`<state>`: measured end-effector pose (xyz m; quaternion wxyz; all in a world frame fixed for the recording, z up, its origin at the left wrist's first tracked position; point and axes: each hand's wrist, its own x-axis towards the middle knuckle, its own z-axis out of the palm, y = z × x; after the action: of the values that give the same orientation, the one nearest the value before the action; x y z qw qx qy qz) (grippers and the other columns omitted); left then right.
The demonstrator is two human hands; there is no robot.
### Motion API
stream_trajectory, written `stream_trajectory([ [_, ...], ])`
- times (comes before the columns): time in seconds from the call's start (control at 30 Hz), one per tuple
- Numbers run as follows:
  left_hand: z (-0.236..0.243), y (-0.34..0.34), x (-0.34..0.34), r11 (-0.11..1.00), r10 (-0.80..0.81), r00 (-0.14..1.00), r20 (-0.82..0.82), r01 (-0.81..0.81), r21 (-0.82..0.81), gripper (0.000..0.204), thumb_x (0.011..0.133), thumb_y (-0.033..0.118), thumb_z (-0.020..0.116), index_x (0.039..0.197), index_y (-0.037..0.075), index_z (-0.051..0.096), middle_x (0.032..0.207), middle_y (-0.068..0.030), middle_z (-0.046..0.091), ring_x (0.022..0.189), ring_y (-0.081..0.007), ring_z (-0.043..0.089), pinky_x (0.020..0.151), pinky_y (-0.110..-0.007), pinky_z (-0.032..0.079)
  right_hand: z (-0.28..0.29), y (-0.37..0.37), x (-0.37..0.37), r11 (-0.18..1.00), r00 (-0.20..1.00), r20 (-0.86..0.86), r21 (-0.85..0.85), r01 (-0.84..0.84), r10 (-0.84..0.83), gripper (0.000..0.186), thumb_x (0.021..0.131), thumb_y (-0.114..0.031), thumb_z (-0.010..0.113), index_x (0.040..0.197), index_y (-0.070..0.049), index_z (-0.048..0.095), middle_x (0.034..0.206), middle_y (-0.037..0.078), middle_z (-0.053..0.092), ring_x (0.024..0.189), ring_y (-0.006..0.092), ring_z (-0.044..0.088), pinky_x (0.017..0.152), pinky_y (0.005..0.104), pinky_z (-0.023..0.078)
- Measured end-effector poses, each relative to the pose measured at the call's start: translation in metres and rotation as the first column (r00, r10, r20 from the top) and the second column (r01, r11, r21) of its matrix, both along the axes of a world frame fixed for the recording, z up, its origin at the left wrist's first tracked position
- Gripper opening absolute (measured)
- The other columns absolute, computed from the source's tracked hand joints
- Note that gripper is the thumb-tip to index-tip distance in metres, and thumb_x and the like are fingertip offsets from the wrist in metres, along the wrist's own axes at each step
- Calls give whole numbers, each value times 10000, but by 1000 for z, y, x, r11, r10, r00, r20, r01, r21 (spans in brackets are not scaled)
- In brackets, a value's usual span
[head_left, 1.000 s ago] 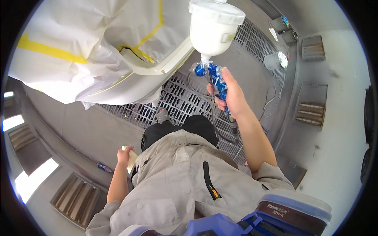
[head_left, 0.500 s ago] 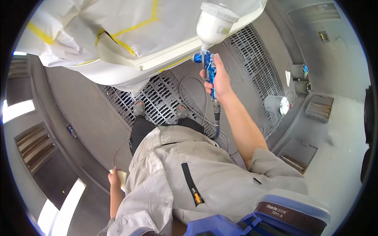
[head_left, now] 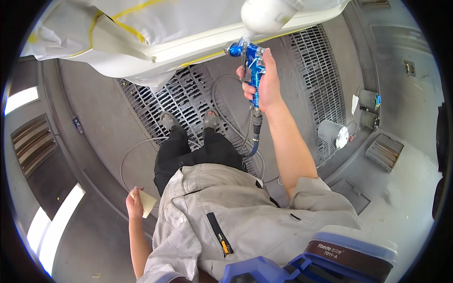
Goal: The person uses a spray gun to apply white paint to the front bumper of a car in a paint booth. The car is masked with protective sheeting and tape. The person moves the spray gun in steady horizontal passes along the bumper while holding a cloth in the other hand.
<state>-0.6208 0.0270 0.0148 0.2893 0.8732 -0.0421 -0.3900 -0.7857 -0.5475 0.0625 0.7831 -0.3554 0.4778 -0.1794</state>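
My right hand (head_left: 269, 89) is wrapped around the grip of a blue paint spray gun (head_left: 255, 70), with fingers at its trigger. A white paint cup (head_left: 265, 18) sits on top of the gun, partly cut off by the picture's edge. The gun's nozzle points left, close to the white car body panel (head_left: 165, 53). Lower left, my left hand (head_left: 135, 204) is closed on a pale yellow pad (head_left: 147, 203). The grey air hose (head_left: 123, 165) runs up to that hand; whether the fingers hold it too cannot be told.
Masking film (head_left: 165, 23) edged with yellow tape covers the car above the panel. Floor gratings (head_left: 321, 75) lie right and under my feet. The hose loops beside my legs. A grey bucket (head_left: 331, 132) and smaller cans (head_left: 368, 99) stand by the right wall.
The car panel has shifted up and left in view, and my feet have moved. The gun stays in my right hand. My left hand has come forward, showing more of the pad.
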Motion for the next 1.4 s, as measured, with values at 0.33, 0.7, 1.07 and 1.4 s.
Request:
stream_trajectory([
  [0.33,-53,74,-50,946,125,957,-262,-35,324,513,1036,453,513,869,26,743,730,-64,675,668,-159,631,664,-321,507,15,19,-10,986,985,116,99,-135,124,718,945,-763,317,938,-82,542,743,35,536,423,80,372,379,250,301],
  [0.7,-37,95,-97,917,345,913,-217,-278,287,497,1024,449,543,875,17,739,725,-48,662,655,-152,621,646,-318,500,-2,28,-19,969,971,-130,-172,176,-199,663,970,-732,305,1027,-122,558,736,18,548,428,77,379,385,250,317],
  [1.07,-28,109,-132,925,303,924,-233,-226,307,477,1026,422,552,887,11,750,730,-47,661,657,-144,604,645,-318,492,-9,67,24,983,992,59,-156,-99,109,641,974,-687,372,1050,-80,563,823,30,560,459,68,386,400,236,315],
  [1.4,-31,117,-146,867,433,876,-211,-342,361,475,1025,448,547,890,33,734,722,-32,653,649,-135,605,635,-314,491,-23,68,59,967,962,106,-48,-249,252,707,961,-724,343,971,-60,587,749,21,558,451,71,386,409,248,322],
])
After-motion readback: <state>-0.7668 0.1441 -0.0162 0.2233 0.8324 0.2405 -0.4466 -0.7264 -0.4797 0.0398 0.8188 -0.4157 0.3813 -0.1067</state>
